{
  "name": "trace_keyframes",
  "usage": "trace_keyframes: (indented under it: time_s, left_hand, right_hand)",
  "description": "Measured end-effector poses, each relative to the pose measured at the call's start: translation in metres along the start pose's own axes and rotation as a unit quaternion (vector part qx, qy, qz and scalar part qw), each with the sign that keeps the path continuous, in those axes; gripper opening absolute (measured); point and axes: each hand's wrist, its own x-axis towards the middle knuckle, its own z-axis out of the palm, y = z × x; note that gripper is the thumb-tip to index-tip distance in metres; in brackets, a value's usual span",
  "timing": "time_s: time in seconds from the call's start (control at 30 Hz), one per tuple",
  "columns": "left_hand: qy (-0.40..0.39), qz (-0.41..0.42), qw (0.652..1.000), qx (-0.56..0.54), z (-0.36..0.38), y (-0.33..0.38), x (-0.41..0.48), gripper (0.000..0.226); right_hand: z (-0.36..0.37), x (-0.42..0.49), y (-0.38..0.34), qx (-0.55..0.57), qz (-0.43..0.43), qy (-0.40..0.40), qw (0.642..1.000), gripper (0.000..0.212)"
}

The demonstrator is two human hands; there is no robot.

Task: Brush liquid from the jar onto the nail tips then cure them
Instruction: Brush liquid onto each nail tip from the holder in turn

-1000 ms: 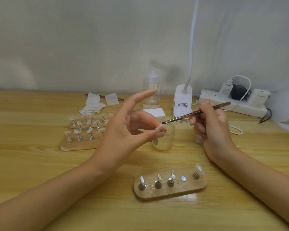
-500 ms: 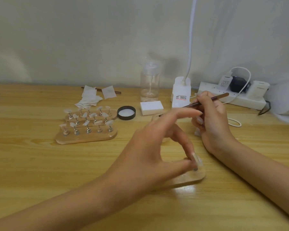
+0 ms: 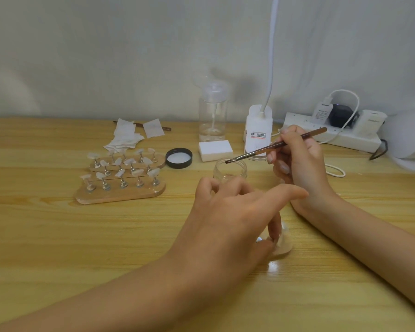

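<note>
The left hand (image 3: 237, 219) reaches over the near stand (image 3: 285, 250), a rounded slab of pale wood close to the front edge of the grained wooden table (image 3: 58, 236). Most of the stand is hidden under the palm. Thumb and a bent finger meet at the stand's right end and seem to pinch a translucent nail tip (image 3: 282, 240), though the contact is blurred. The index finger sticks out straight.

The right hand (image 3: 300, 161) grips a slim brown-handled brush (image 3: 277, 145) like a pen. Its flat bristle end hovers at the open mouth of the small clear glass jar (image 3: 230, 171), which stands mid-table just behind the left hand.

Left of the jar lies a round black lid (image 3: 179, 158) with a white liner, and behind the jar a white rectangular block (image 3: 215, 149). A clear plastic pump bottle (image 3: 212, 113), a white lamp base (image 3: 258, 133) and a white power strip (image 3: 331, 136) line the back edge. Toward the left sits a larger wooden stand (image 3: 120, 191) with rows of metal pegs carrying milky nail tips. Crumpled white wipes (image 3: 127, 137) lie behind it.
</note>
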Motion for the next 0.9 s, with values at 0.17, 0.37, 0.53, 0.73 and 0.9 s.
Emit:
trace_keyframes:
  time_s: [0.17, 0.37, 0.53, 0.73, 0.9]
  left_hand:
    - [0.011, -0.011, 0.998, 0.054, -0.001, -0.003, 0.0, 0.072]
    - [0.003, -0.034, 0.998, 0.052, 0.001, -0.008, 0.0, 0.072]
    - [-0.056, -0.027, 0.997, 0.047, -0.012, -0.012, 0.001, 0.085]
    - [-0.172, -0.041, 0.983, 0.043, -0.043, -0.04, -0.026, 0.103]
    - [-0.072, -0.11, 0.987, -0.091, -0.022, -0.062, -0.048, 0.087]
  right_hand:
    - [0.0, 0.0, 0.001, -0.002, 0.004, 0.0, 1.0, 0.031]
    - [-0.001, 0.001, 0.002, 0.0, 0.001, -0.006, 1.0, 0.031]
    - [-0.001, 0.0, 0.001, -0.009, 0.0, -0.001, 1.0, 0.03]
    - [-0.001, 0.0, 0.0, -0.003, 0.019, 0.017, 1.0, 0.028]
    - [0.0, 0.001, 0.0, 0.02, 0.024, 0.016, 0.999, 0.027]
